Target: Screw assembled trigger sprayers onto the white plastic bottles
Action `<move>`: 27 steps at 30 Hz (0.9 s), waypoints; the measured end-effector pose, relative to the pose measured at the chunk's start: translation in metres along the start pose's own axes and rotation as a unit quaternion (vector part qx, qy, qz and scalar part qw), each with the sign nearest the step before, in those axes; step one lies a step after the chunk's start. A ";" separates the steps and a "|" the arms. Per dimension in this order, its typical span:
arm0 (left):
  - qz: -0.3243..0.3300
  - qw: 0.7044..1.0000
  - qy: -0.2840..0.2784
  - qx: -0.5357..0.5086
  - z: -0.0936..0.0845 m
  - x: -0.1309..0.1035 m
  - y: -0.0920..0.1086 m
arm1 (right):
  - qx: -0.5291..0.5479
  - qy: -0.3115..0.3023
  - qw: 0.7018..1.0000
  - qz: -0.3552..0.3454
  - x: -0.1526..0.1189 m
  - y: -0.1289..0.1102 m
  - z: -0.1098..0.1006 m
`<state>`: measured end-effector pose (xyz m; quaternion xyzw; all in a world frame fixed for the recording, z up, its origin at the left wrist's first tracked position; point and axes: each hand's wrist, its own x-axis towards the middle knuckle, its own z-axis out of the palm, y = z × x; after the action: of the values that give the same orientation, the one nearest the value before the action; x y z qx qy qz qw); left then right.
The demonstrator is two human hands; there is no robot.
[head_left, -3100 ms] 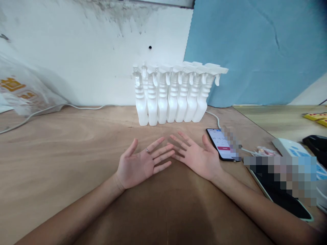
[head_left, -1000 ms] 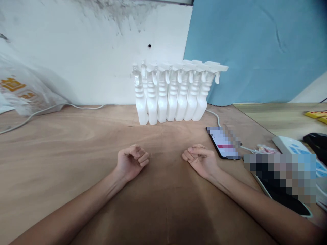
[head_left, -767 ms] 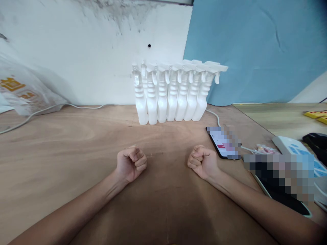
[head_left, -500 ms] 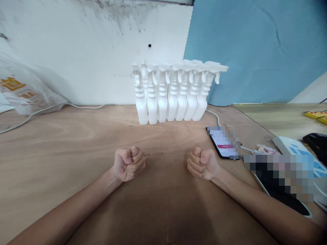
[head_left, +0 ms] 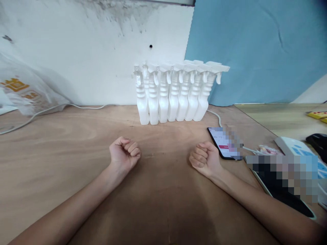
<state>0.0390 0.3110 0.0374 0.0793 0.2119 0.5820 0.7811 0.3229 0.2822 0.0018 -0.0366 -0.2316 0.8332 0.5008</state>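
My left hand (head_left: 124,153) is curled into a fist above the wooden table (head_left: 163,190), palm side turned partly up, with nothing seen in it. Opposite it, my right hand (head_left: 205,158) is also a closed fist, and nothing shows between its fingers. A gap of bare wood separates the two. Beyond both hands, several white spray bottles (head_left: 174,105) stand upright in a tight row against the wall, their trigger heads pointing mostly right. Neither hand touches them. Nearest to my right hand lies a lit phone (head_left: 221,141), just past the knuckles and wrist.
A white cable (head_left: 94,108) runs along the wall from a plastic bag (head_left: 33,92) at the left. On the right are a dark tablet-like object (head_left: 286,199), partly blurred, a white power strip (head_left: 286,144) and a small packet (head_left: 270,150). Blue cloth (head_left: 255,54) covers part of the wall.
Both fists have rotated at the wrist, and my left one has shifted slightly left and up. The view has moved a little; the bottles and phone stay in place.
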 end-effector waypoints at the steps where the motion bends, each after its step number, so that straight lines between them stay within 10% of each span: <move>1: 0.007 1.000 0.015 0.002 -0.001 0.001 0.001 | 0.001 0.020 1.000 -0.019 0.000 0.000 0.000; 14: 0.033 0.993 0.100 0.053 0.004 0.003 0.000 | 0.006 0.239 0.962 -0.134 -0.003 -0.007 0.005; 27: 0.156 0.925 0.035 0.345 -0.009 0.032 0.003 | 0.010 0.240 0.970 -0.026 0.005 -0.013 0.009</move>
<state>0.0401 0.3406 0.0230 0.3555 0.4118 0.5896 0.5969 0.3282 0.2884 0.0159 -0.2242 -0.0973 0.7890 0.5637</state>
